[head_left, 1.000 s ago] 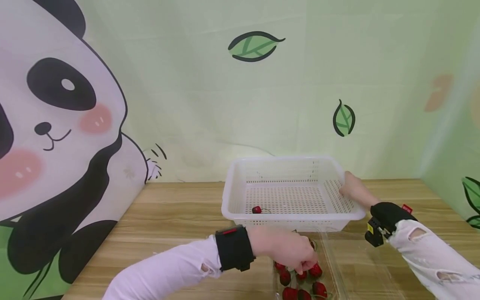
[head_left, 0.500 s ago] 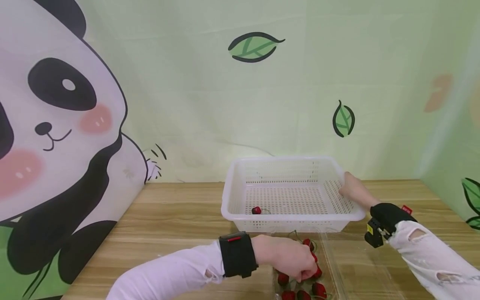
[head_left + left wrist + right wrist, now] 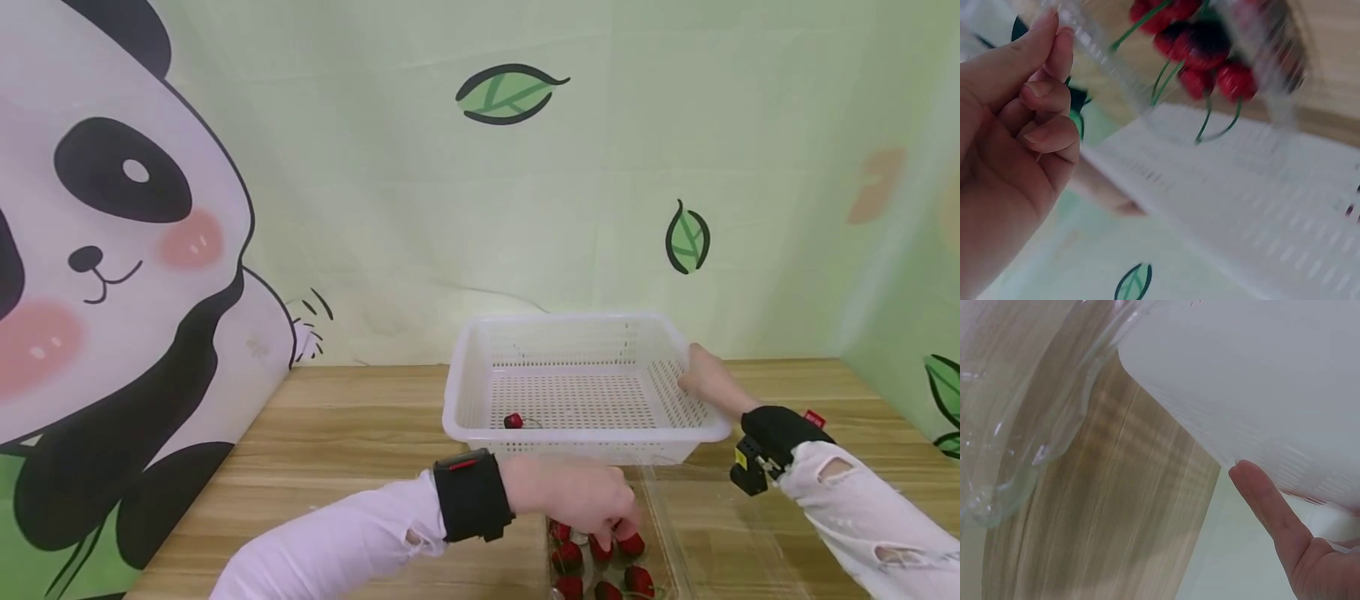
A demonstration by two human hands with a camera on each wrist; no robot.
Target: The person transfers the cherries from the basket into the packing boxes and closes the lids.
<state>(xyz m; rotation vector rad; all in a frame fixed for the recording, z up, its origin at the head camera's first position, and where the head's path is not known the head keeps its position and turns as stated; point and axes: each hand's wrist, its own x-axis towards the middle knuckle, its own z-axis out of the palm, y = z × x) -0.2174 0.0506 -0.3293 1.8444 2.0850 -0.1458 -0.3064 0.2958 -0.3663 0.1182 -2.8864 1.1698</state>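
Observation:
My left hand (image 3: 573,497) hovers over an open clear plastic box (image 3: 678,560) of red cherries (image 3: 639,581) with green stems. In the left wrist view the left hand's fingers (image 3: 1047,134) are curled, and thumb and forefinger tips meet at the top edge. No cherry shows between them there; a thin stem could be hidden. My right hand (image 3: 712,381) grips the right rim of a white perforated basket (image 3: 577,434). Its thumb (image 3: 1266,500) lies along the outer wall in the right wrist view. A single cherry (image 3: 513,421) sits inside the basket, front left.
The box's transparent lid (image 3: 731,533) lies folded out to the right on the wooden table (image 3: 352,425). A printed cloth (image 3: 390,208) with a panda and leaves stands behind and beside the table.
My left hand dips nearer me, then rises slightly back, staying above the cherry box. Some cherries shift under its fingers. The right hand and basket stay put.

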